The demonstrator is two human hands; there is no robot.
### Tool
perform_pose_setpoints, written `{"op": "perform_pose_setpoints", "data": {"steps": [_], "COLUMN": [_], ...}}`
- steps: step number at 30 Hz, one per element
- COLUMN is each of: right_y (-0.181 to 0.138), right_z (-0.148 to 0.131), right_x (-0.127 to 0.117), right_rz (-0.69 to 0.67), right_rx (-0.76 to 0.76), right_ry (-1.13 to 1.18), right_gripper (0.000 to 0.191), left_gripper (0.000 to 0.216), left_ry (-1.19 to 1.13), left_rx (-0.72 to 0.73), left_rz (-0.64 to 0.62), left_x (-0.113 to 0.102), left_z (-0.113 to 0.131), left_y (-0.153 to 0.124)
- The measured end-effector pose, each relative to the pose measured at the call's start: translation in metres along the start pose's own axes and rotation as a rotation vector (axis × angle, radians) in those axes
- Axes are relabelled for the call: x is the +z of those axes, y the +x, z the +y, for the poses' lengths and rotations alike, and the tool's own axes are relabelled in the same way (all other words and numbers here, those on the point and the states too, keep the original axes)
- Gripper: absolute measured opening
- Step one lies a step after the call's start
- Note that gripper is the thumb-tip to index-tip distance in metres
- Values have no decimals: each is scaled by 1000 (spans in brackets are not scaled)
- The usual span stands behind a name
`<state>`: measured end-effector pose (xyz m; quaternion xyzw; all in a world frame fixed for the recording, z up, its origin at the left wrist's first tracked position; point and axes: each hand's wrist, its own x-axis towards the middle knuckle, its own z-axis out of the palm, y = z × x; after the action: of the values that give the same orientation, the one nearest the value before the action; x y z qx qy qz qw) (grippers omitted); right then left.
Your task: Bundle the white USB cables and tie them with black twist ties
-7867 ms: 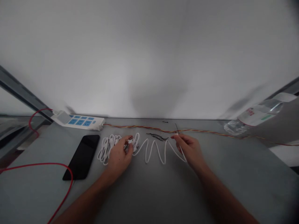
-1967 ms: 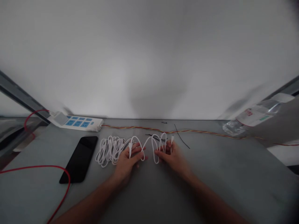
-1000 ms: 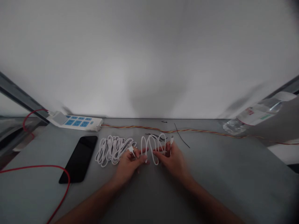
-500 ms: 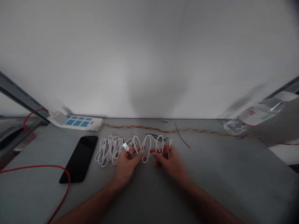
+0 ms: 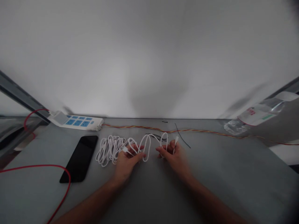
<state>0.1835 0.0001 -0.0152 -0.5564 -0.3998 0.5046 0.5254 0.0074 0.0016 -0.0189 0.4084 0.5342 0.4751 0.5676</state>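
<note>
A white USB cable point(image 5: 147, 148) is stretched in loose loops between my two hands. My left hand point(image 5: 127, 161) is closed on its loops near the larger USB plug point(image 5: 125, 149), which rests by the index finger. Thumb and fingers of my right hand point(image 5: 174, 157) pinch the other end, and the small connector point(image 5: 177, 139) sticks up above them. Just left of my left hand lies a pile of coiled white cables point(image 5: 108, 151), partly hidden by that hand. Several thin black ties point(image 5: 158, 137) lie behind the held loops.
At the left are a black phone point(image 5: 79, 159) and a red cable point(image 5: 67, 174) crossing its edge. A white power strip point(image 5: 79, 122) with a charger sits against the wall. A twisted wire point(image 5: 140, 127) runs rightward toward a clear bottle point(image 5: 254, 115). One black tie point(image 5: 182, 136) lies apart.
My right hand has moved right, away from the left, widening the cable's loops. In my left hand the larger plug has tipped lower toward the fingers.
</note>
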Motion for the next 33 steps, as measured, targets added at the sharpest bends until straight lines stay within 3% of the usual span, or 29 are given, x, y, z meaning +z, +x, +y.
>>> {"op": "perform_pose_setpoints", "data": {"steps": [9,33], "right_y": [6,8], "right_z": [5,8], "right_x": [-5,-7], "right_rz": [54,22], "right_rx": [-80,-80], "right_ry": [-111,-80], "right_gripper": [53,51], "left_gripper": [27,36], "left_ry": [-23,-65], "left_rx": [-54,-76], "left_rz": [13,12], "left_x": [3,1], "left_z": [6,0], "left_y": [-3,2]}}
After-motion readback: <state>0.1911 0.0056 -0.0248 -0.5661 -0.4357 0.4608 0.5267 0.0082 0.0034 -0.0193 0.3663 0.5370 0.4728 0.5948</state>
